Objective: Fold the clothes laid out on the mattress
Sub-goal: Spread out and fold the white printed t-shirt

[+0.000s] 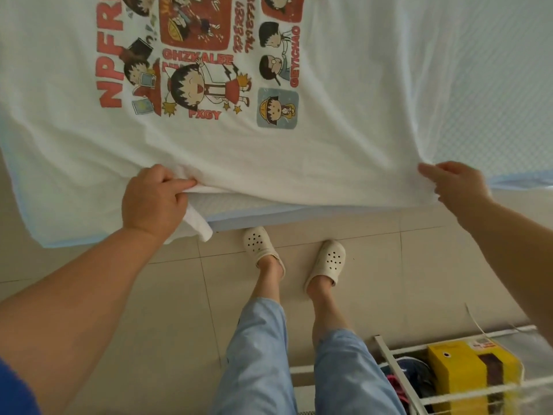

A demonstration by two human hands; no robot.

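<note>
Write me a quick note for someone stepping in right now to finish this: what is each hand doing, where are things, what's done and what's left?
Left hand: grips the near edge of the white printed T-shirt, fabric bunched under its fingers.
Right hand: pinches the same edge further right.
The shirt lies print up, spread across the mattress, its near edge lifted at the mattress's front edge.
Done: shirt spread out, mostly smooth.
Left: no fold made yet; all the folding remains. No other clothes show on the mattress in this view.

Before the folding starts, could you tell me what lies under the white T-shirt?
Under the white printed T-shirt lies the pale-blue mattress, visible around it and beneath its lifted hem; anything beneath the flat middle is covered.
</note>
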